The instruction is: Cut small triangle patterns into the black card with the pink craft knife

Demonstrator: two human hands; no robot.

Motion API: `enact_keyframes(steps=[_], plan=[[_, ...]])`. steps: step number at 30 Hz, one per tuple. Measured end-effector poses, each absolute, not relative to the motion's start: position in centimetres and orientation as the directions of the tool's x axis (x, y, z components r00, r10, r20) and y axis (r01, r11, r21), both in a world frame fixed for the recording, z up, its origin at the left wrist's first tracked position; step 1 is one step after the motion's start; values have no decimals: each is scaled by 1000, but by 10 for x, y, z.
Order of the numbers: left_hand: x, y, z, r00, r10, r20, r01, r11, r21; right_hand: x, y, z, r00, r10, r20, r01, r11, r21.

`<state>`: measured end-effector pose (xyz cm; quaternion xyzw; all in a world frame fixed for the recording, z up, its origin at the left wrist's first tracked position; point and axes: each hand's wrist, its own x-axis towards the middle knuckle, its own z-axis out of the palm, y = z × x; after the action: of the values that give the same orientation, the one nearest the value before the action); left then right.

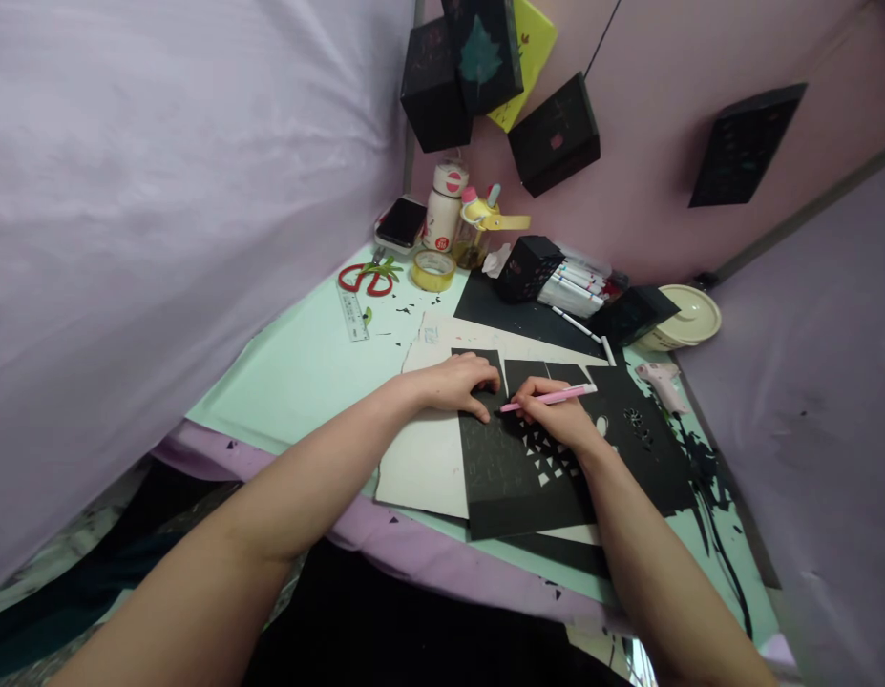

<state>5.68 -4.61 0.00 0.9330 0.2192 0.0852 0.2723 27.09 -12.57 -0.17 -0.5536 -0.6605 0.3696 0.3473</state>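
My right hand [555, 412] is closed around a slim pink pen-shaped tool [553, 397] with a whitish end. Its tip touches black card [495, 487]; too small to tell whether it is a nib or a blade. Faint outlines cover the card's left part, and small white triangular openings [546, 468] show through its middle. My left hand [462, 382] rests on the card's upper left, thumb and fingers apart, just left of the tool's tip. Under the card lies a larger white sheet [417, 468].
Red-handled scissors [367, 279], a ruler [354, 313], yellow tape [433, 271] and a white bottle [443, 210] stand at the back left. Markers [575, 286] lie behind the card. A pink glue gun [663, 384] with its cord is at right. Dark boxes [557, 135] hang above.
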Motion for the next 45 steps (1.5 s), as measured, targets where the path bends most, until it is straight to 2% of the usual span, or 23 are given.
enact_keyframes(steps=[25, 39, 45], plan=[[57, -45, -1, 887, 461, 36, 369, -752, 546, 270, -124, -1, -125, 990, 59, 485, 113, -867], [57, -47, 4, 884, 468, 0, 396, -748, 532, 276, -126, -5, -75, 996, 54, 381, 79, -921], [59, -41, 8, 903, 428, -20, 370, -754, 543, 276, -129, 4, -27, 999, 47, 362, 53, -931]])
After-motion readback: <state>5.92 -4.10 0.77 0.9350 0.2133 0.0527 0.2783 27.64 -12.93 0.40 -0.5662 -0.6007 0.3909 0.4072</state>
